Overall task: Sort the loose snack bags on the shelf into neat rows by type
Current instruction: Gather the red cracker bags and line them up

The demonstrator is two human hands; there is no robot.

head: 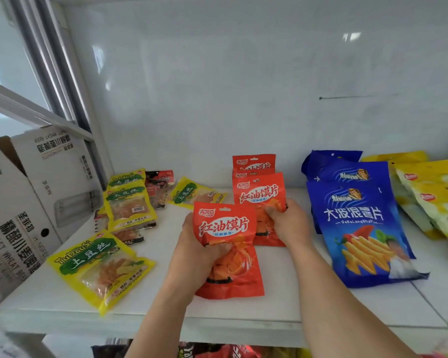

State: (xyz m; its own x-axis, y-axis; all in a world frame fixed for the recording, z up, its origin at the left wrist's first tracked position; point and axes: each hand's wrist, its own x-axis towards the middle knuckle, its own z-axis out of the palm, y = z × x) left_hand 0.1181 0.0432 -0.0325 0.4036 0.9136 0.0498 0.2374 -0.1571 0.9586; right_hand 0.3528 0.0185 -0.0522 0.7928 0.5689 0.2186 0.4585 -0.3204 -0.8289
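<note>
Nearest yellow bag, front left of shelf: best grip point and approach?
Probably the sealed lower-right edge of the nearest yellow bag, coming from the shelf front. It lies flat and angled, that corner at the shelf's lip, with nothing on it.

Red-orange snack bags [228, 244] with white lettering fill the centre of the frame on a white shelf [282, 301]. At left, yellow bags [100, 267] carry green panels and clear windows showing orange strips. At right, deep blue bags [365, 228] bear white characters and pictured golden fries with a red chilli. Pale yellow-and-green bags [435, 192] sit at far right; a white carton [23, 202] printed in black at far left.
</note>
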